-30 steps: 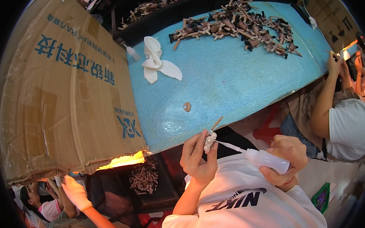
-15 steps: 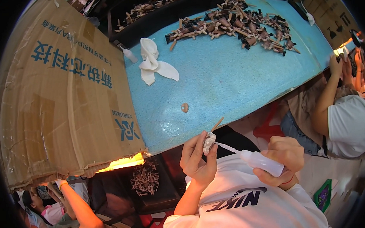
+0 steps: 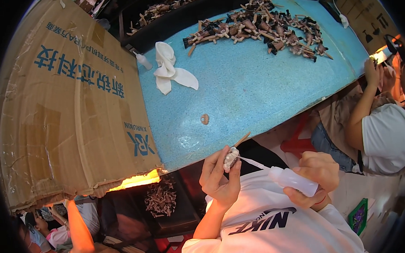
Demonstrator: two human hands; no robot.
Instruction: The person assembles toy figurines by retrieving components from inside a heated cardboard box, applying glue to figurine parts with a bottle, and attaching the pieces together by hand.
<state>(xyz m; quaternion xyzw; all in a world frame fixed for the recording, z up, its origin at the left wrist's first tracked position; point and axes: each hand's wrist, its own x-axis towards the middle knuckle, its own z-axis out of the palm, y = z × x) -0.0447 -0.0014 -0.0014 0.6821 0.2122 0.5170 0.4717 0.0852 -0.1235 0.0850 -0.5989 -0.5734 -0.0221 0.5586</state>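
My left hand (image 3: 220, 178) pinches a small pale figurine part (image 3: 231, 160) between thumb and fingers, and a thin wooden stick (image 3: 243, 139) juts up from behind it. In my right hand (image 3: 318, 175) is a white squeeze bottle (image 3: 293, 180), tilted so that its long thin nozzle (image 3: 253, 163) points left. The nozzle tip touches or nearly touches the figurine part; I cannot tell which. Both hands are just off the front edge of the blue table (image 3: 247, 101). On the table lies a small tan, curved piece (image 3: 205, 119).
A large cardboard sheet (image 3: 73, 106) covers the left side. Several brown figurines with sticks (image 3: 261, 27) are heaped at the back. A white cloth (image 3: 167, 68) and a small bottle (image 3: 142, 61) lie at left. A dark tray of parts (image 3: 160, 199) sits below. Co-workers (image 3: 386, 135) sit at both sides.
The figurine part has turned slightly in my left hand. My right hand and the bottle have shifted a little to the right. At lower left, a co-worker's arm has moved.
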